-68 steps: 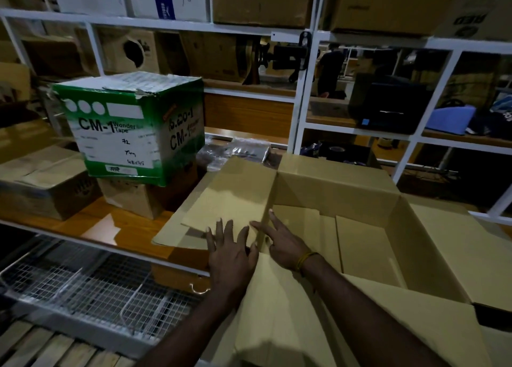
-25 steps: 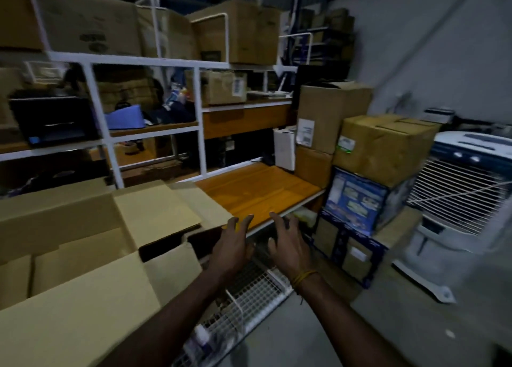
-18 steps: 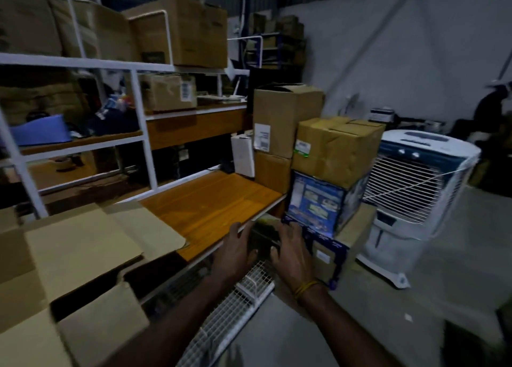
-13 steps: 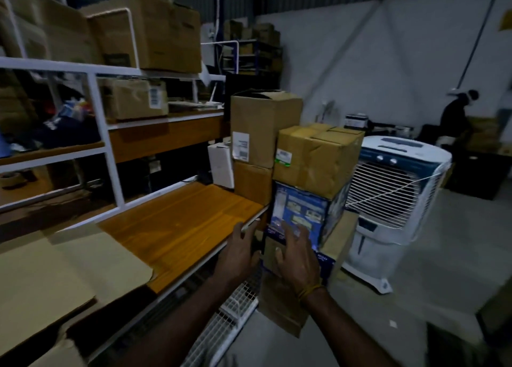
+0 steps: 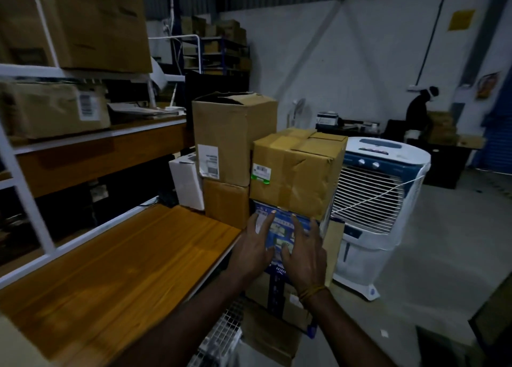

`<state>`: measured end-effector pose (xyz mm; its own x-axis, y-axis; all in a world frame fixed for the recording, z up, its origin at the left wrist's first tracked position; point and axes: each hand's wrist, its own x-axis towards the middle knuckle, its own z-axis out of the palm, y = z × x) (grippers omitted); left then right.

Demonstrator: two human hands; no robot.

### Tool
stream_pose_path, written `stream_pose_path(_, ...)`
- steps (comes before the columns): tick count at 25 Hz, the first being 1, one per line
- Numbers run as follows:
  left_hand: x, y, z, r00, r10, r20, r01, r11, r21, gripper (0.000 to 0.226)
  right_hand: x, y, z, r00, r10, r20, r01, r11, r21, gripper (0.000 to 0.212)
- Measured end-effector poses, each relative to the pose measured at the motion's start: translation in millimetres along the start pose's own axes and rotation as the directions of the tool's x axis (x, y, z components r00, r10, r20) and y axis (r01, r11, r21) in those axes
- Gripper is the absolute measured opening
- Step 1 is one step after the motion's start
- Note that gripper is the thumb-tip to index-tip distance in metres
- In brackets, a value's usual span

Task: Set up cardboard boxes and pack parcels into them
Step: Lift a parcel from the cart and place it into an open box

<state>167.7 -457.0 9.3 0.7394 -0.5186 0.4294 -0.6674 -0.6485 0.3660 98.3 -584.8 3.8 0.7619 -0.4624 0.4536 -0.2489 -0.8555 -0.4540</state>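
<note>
While both arms reach toward the frame's centre, the left hand (image 5: 253, 244) and right hand (image 5: 303, 255) lie spread, fingers straight, against a blue printed box (image 5: 279, 228) beneath a taped cardboard box (image 5: 293, 172), right of the wooden shelf (image 5: 116, 261).

Taped brown cardboard box (image 5: 296, 172), creased, bearing a small barcode label, stacked upright on a blue printed box (image 5: 279, 228). Taller open-topped brown carton (image 5: 232, 136) stands just beside it, atop another brown box (image 5: 225, 201).
</note>
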Motion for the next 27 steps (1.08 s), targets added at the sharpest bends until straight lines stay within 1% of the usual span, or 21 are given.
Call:
stream_pose_path(2, 28, -6, 16, 1.0, 0.022, 0.006, -0.022, 1.0, -0.002, 0.094, 25, 7, 12, 0.999, -0.002, -0.033, 0.002, 1.0, -0.007, 0.075)
stream_pose_path(4, 60, -13, 30, 0.999, 0.034, -0.006, -0.034, 0.999, 0.001, 0.095, 52, 18, 23, 0.997, -0.027, -0.07, 0.026, 1.0, -0.011, 0.077)
stream_pose_path(7, 117, -19, 43, 0.999, 0.024, -0.044, -0.025, 0.999, -0.024, 0.089, 101, 39, 36, 0.99, -0.031, -0.139, 0.033, 0.999, 0.012, 0.083)
stream_pose_path(9, 162, -23, 49, 0.996, 0.007, -0.083, -0.01, 0.999, -0.044, 0.088, 139, 52, 39, 0.984, -0.033, -0.174, 0.039, 0.999, 0.034, 0.083)
stream_pose_path(11, 210, -26, 50, 0.993, 0.002, -0.119, -0.003, 1.0, -0.007, 0.091, 181, 62, 38, 0.977, -0.018, -0.213, 0.029, 0.999, 0.045, 0.081)
stream_pose_path(15, 296, -31, 47, 0.988, -0.073, -0.139, 0.08, 0.996, 0.047, 0.095, 251, 88, 39, 0.967, 0.055, -0.251, -0.029, 0.994, 0.105, 0.09)
stream_pose_path(16, 315, -35, 45, 0.984, -0.099, -0.145, 0.107, 0.993, 0.048, 0.095, 265, 94, 42, 0.967, 0.062, -0.246, -0.032, 0.992, 0.124, 0.093)
stream_pose_path(18, 344, -44, 41, 0.974, -0.181, -0.133, 0.184, 0.983, 0.01, 0.094, 285, 101, 48, 0.972, 0.076, -0.221, -0.035, 0.982, 0.187, 0.091)
stream_pose_path(20, 362, -55, 39, 0.964, -0.252, -0.09, 0.248, 0.967, -0.055, 0.093, 294, 104, 53, 0.971, 0.065, -0.23, -0.008, 0.97, 0.241, 0.085)
stream_pose_path(24, 377, -74, 34, 0.953, -0.303, -0.02, 0.297, 0.944, -0.142, 0.092, 300, 98, 59, 0.958, 0.101, -0.267, -0.012, 0.948, 0.317, 0.078)
stream_pose_path(26, 377, -76, 32, 0.956, -0.292, -0.004, 0.287, 0.942, -0.173, 0.091, 301, 94, 60, 0.954, 0.117, -0.276, -0.02, 0.944, 0.331, 0.076)
stream_pose_path(27, 375, -76, 31, 0.962, -0.273, -0.017, 0.265, 0.946, -0.185, 0.088, 301, 94, 60, 0.951, 0.125, -0.282, -0.023, 0.94, 0.34, 0.075)
